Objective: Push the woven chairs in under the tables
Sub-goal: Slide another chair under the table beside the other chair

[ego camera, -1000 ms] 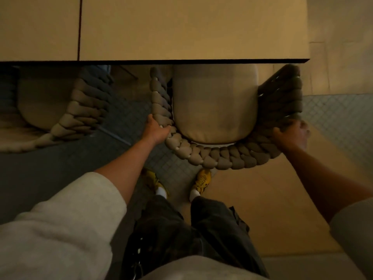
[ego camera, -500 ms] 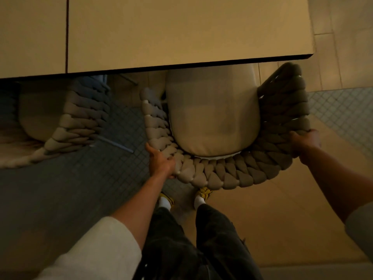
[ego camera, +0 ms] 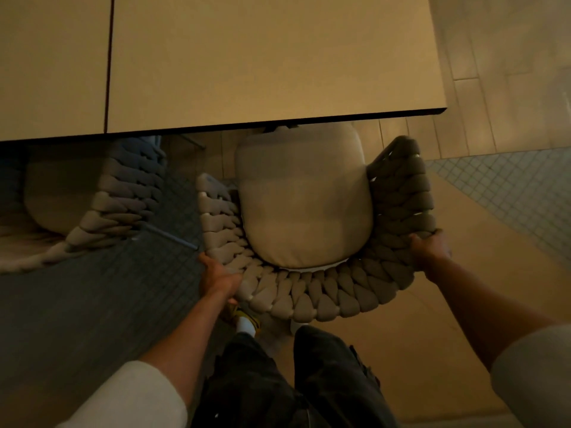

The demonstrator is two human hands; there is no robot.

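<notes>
While the person stands close behind it, the woven chair [ego camera: 312, 293] sits on the near side of the table [ego camera: 262, 63], mostly out in the open. Only the far end of its pale seat cushion [ego camera: 304, 205] reaches the table's near edge, and the braided back and both arms lie outside the top. The chair is turned a little, its right arm reaching farther than its left.

The left hand [ego camera: 217, 278] grips the outer rim of the braided back at its near-left corner, thumb on the outside and fingers tucked under the weave. The right hand [ego camera: 429, 250] holds the rim on the right side, fingers curled over the top of the braid. Both forearms are bare, with pale sleeves pushed up.

To the left, a second woven chair [ego camera: 120, 208] stands partly beneath the neighbouring tabletop [ego camera: 52, 66], which meets the table along a dark seam. Dark trousers [ego camera: 309, 381] and a yellow shoe [ego camera: 247, 322] show below the chair back, over small-tiled floor [ego camera: 92, 304].
</notes>
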